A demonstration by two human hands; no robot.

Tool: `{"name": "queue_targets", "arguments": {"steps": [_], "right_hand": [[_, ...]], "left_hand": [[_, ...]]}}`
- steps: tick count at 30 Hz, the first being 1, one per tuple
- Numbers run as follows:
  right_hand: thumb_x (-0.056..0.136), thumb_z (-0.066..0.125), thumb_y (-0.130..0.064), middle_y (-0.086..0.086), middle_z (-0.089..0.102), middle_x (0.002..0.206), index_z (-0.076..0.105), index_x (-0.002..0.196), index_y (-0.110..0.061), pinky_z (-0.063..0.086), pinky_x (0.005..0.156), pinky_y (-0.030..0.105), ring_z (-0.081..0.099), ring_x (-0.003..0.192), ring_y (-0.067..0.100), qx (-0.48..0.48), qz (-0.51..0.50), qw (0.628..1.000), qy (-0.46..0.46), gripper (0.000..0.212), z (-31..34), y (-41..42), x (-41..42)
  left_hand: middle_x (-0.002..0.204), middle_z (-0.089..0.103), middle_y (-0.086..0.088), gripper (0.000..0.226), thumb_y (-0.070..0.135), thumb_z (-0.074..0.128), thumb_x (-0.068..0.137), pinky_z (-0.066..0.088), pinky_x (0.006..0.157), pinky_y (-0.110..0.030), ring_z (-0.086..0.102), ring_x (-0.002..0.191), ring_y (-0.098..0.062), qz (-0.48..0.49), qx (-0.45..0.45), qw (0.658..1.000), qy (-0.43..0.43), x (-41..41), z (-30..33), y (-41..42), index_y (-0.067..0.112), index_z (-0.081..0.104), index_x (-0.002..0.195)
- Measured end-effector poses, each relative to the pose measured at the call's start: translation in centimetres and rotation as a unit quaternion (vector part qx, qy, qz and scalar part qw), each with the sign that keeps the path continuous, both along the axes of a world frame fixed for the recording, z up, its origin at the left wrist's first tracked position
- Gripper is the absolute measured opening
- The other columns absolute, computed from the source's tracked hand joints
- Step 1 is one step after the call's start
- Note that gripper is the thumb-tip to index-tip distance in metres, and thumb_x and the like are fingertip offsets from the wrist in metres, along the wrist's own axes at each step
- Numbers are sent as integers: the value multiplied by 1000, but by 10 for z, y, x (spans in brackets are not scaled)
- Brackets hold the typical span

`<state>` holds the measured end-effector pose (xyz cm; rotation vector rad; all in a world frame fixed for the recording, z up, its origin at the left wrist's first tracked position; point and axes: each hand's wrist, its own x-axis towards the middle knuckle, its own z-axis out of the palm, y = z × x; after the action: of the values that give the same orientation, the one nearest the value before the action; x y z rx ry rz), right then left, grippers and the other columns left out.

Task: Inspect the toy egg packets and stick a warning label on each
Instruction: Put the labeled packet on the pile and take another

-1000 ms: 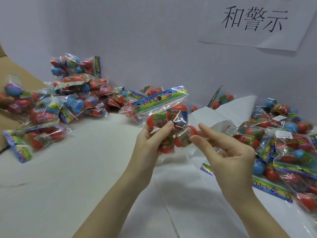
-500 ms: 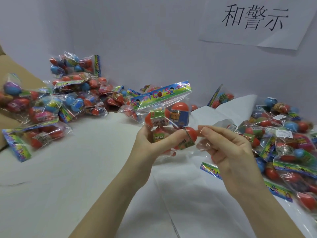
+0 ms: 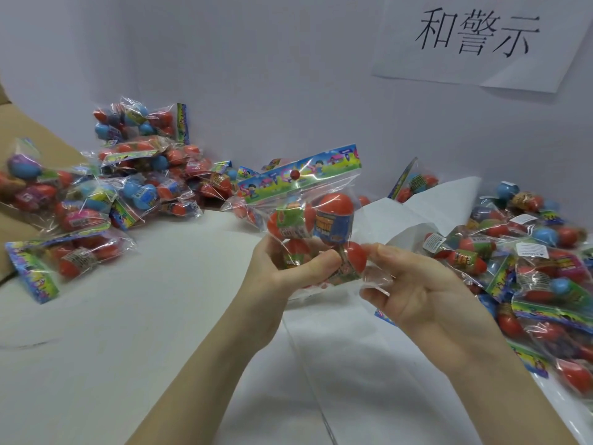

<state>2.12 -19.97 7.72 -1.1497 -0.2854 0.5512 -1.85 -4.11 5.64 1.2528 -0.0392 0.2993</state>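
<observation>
Nearest the camera, two bare forearms are reaching up from the bottom edge, which is cutting them off. The left hand (image 3: 282, 271) is gripping the lower part of a clear packet (image 3: 308, 220) of toy eggs, its thumb lying across the front and its fingers hiding behind the plastic. The right hand (image 3: 417, 290) is touching the packet's right edge with fingers nearly straight; whether it is pinching the film is hard to tell. The packet is hanging above the white tabletop (image 3: 128, 316), header card uppermost. On the right a heap (image 3: 529, 268) of packets is running out of frame, some showing small white labels. On the left another heap (image 3: 106, 187) is lying against the wall. A paper sign (image 3: 475, 36), cut off at the top, is hanging on the wall.
</observation>
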Motion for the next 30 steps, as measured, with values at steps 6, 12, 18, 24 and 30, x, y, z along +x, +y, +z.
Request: {"name": "queue_targets", "arguments": {"steps": [6, 12, 18, 24, 30], "right_hand": [[61, 63, -23, -3, 68, 69, 75, 64, -14, 51, 54, 19, 60, 58, 7, 17, 0, 999, 36, 16, 3, 1, -2], [62, 63, -29, -5, 70, 71, 76, 67, -17, 51, 55, 17, 60, 58, 5, -8, -49, 998, -25, 19, 2, 3, -3], [63, 77, -28, -12, 70, 64, 75, 72, -35, 43, 54, 9, 60, 58, -2, -89, -158, 947, -263, 12, 0, 6, -11], [70, 70, -48, 3, 64, 105, 63, 111, -15, 42, 86, 33, 56, 97, 16, -309, -331, 665, -595, 53, -18, 15, -12], [73, 67, -48, 7, 64, 113, 59, 118, -6, 43, 92, 34, 57, 104, 21, -349, -321, 618, -627, 63, -30, 22, -12]], "left_hand": [[80, 72, -4, 38, 24, 74, 45, 54, 64, -22, 69, 75, -16, -29, -28, 999, -16, 0, 0, 0, 15, 67, 82], [82, 73, 1, 47, 31, 76, 42, 54, 68, -22, 69, 82, -17, 15, 2, 1000, 2, 2, 0, 1, 21, 66, 87], [71, 72, 4, 55, 32, 84, 38, 49, 53, -18, 67, 68, -12, 88, 15, 996, 32, 3, 2, -4, 18, 66, 88], [86, 75, -3, 59, 45, 71, 51, 55, 62, -24, 71, 80, -18, 57, -28, 996, 65, 2, 3, -12, 15, 65, 101], [117, 67, -9, 63, 55, 48, 75, 56, 81, -35, 63, 107, -22, -130, -139, 980, 57, -6, 9, -6, 17, 58, 124]]}}
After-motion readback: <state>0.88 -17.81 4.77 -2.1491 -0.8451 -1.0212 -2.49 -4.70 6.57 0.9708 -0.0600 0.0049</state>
